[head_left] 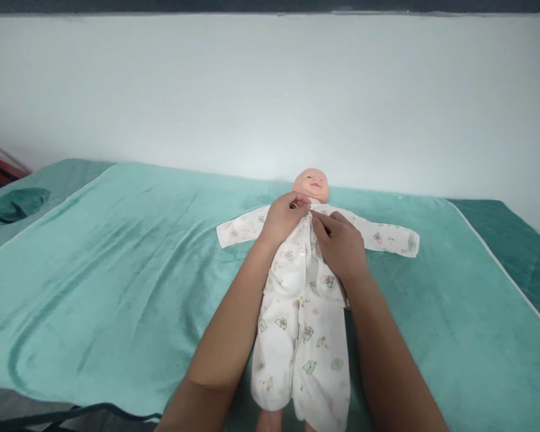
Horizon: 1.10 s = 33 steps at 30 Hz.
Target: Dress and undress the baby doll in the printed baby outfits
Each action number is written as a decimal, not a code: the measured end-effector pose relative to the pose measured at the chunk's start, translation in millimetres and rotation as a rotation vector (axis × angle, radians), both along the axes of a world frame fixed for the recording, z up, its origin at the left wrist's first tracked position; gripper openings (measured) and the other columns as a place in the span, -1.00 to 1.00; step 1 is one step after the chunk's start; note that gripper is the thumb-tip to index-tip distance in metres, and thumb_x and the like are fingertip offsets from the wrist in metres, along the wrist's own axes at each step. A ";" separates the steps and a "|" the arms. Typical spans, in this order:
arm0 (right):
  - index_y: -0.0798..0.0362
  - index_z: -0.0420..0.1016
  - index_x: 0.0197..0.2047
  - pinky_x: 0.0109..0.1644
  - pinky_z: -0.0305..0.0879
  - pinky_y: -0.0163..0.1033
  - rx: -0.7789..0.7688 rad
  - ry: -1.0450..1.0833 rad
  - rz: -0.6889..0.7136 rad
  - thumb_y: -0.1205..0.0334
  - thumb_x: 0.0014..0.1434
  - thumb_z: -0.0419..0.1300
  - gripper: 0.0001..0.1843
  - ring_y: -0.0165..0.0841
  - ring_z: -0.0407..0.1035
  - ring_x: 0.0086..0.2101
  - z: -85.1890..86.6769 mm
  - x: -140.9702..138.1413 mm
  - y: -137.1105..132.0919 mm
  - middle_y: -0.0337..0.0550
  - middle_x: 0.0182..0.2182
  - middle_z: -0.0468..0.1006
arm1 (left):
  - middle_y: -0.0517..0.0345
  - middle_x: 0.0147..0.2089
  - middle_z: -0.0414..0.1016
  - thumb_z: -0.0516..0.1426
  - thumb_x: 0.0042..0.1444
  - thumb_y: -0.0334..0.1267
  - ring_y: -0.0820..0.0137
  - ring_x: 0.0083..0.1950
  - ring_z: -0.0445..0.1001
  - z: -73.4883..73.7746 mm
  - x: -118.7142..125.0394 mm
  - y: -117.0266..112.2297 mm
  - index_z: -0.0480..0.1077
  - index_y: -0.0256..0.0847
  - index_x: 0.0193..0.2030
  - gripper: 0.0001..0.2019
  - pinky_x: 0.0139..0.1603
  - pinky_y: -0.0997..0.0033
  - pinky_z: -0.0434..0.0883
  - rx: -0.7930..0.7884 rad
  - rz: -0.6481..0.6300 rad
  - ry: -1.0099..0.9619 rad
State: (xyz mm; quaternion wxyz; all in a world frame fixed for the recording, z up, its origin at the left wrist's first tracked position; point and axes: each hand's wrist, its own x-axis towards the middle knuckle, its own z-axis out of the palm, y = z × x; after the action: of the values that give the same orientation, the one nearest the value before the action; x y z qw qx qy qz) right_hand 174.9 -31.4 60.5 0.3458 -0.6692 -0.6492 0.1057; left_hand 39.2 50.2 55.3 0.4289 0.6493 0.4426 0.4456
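Currently, doll (314, 183): face-up on the green blanket (117, 288).
Printed top (294, 264): on the doll.
Left hand (283, 217): pinching the top under the doll's chin.
Right hand (343, 245): pinching it there too.

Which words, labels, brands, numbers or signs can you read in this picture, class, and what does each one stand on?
None: no word, label, brand, number or sign can be read.
Patterned top and trousers on the doll: small printed motifs; any lettering among them would be too small and blurred to read.
Green blanket and white wall: no lettering visible.
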 end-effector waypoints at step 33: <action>0.04 0.57 -0.18 -0.11 0.26 -0.25 -0.020 0.796 0.077 0.03 0.16 0.27 -0.73 -0.34 0.36 -0.24 -5.6 5.6 -17.3 -0.21 -0.26 0.54 | 0.07 0.13 0.51 0.17 0.25 -0.24 0.30 0.20 0.44 3.5 -9.8 -54.7 0.46 -0.16 -0.30 -0.89 0.29 0.24 0.30 0.126 0.010 0.017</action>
State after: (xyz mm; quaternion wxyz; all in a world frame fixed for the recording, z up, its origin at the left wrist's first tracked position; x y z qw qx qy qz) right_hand 180.5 -48.6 54.9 0.5596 -0.5544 -0.4880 0.3759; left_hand 29.4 -4.5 58.8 0.3813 0.6767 0.4205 0.4689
